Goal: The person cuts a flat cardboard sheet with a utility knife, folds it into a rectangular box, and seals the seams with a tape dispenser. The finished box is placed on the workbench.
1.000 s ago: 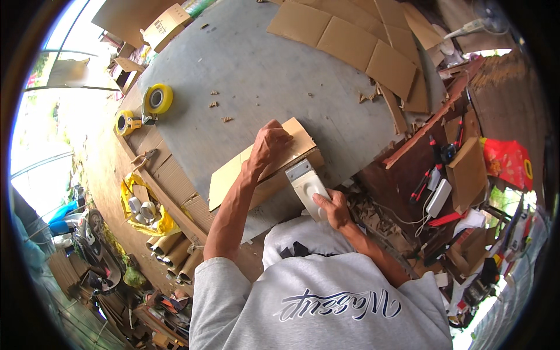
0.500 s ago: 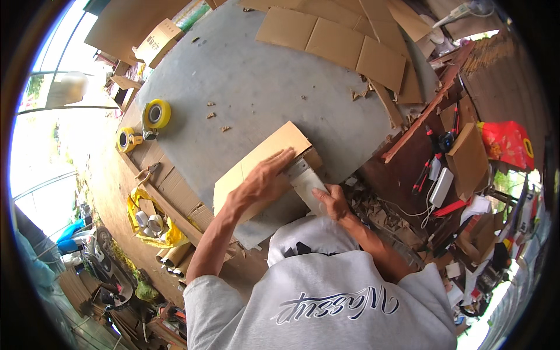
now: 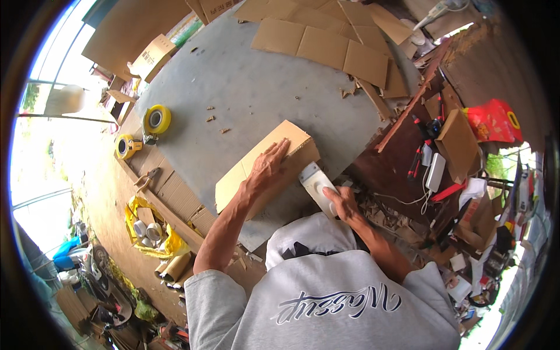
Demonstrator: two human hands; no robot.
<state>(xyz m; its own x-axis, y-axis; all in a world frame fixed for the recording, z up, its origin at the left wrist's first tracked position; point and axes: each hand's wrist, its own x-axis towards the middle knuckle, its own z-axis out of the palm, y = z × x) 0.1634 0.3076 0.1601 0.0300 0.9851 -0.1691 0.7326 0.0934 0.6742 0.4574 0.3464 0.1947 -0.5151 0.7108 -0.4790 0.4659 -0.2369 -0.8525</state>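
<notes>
A flat stack of brown cardboard (image 3: 256,157) lies near the front edge of the grey table (image 3: 256,93). My left hand (image 3: 267,169) rests flat on top of it with fingers spread, pressing it down. My right hand (image 3: 343,203) grips a white hand-held cutting tool (image 3: 315,184), whose front end touches the cardboard's near right edge. My grey sleeves reach in from below.
Two yellow tape rolls (image 3: 156,119) (image 3: 125,146) sit at the table's left. Several cardboard sheets (image 3: 326,44) lie at the far side. A cluttered brown bench (image 3: 431,157) with tools, a red bag (image 3: 493,119) and a white box stands right. Scraps litter the floor.
My left hand slid from the cardboard's far edge to lie flat across its middle. The white tool moved up against the cardboard's edge. The view shifted slightly.
</notes>
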